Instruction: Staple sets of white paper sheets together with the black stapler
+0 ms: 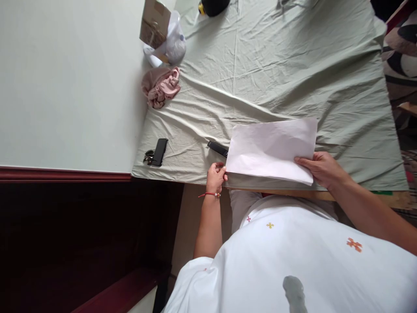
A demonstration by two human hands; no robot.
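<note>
White sheets of paper (270, 150), stacked together, lie sideways at the near edge of the cloth-covered table. My right hand (321, 169) grips their right side, thumb on top and the other fingers beneath. At the lower left corner, my left hand (217, 176) is closed with its fingertips pinching the paper; a red string bracelet circles that wrist. Just beyond this hand is a long black object (217, 148), which looks like a stapler. The paper covers its right end.
Toward the left edge sit a black phone-like slab (160, 151) and a small dark metallic item (149, 157). Farther back are a crumpled pink cloth (161, 87), a cardboard box (155, 21) and a white plastic bag (176, 41). A wall (71, 87) borders the table's left side.
</note>
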